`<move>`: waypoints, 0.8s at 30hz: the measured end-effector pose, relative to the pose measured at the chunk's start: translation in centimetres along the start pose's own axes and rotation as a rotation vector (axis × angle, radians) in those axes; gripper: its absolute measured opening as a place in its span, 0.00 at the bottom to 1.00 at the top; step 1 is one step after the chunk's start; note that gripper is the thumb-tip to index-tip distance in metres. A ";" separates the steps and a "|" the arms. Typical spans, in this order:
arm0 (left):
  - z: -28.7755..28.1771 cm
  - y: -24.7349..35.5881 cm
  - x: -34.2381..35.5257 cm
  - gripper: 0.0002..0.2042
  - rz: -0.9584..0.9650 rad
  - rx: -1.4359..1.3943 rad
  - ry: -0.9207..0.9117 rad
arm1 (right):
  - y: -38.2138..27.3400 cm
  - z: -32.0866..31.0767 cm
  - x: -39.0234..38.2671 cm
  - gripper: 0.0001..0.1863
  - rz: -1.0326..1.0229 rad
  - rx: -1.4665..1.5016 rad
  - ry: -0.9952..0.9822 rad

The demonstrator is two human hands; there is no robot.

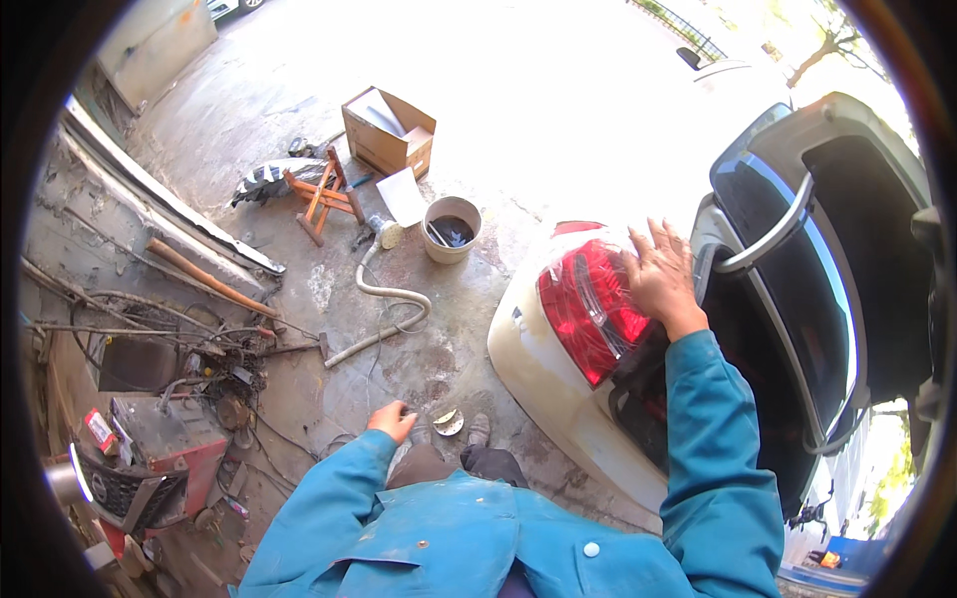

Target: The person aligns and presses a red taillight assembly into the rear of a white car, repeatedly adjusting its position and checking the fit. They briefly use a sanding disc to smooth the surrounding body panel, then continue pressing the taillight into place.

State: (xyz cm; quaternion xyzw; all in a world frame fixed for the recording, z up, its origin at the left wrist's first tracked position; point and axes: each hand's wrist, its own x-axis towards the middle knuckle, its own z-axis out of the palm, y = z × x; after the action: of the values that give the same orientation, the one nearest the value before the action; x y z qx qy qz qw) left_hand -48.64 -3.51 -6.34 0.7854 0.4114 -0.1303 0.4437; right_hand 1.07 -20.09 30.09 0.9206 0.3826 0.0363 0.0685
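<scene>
My right hand [666, 274] lies with its fingers spread at the inner edge of a red tail light [588, 309], beside the car's raised tailgate [797, 259]. The lamp is set in the rear corner of a light-coloured car body [523, 344] with pale, dull patches. My left hand [392, 423] hangs low in front of me, its fingers curled together. A small dark spot shows at its fingertips; whether it is a held thing is too small to make out. Just right of that hand, near my shoes, is a small round pale dish [448, 423].
Ahead stand a bucket of dark water [451, 231], an open cardboard box [391, 132] and a wooden folding stool [325, 195]. A pale hose [411, 294] with a round tool head snakes over the floor. Cables and a red machine [169, 463] crowd the left wall.
</scene>
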 end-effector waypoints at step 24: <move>3.1 39.8 17.9 0.47 0.635 -0.678 0.289 | -0.5 -2.8 3.5 0.38 -0.495 -0.029 -0.137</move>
State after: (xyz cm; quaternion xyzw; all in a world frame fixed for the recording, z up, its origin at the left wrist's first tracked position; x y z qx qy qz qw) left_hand -6.54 -7.13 5.18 0.6934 0.2278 0.2633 0.6308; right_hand 2.84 -17.04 32.82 0.7981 0.5903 -0.0385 0.1144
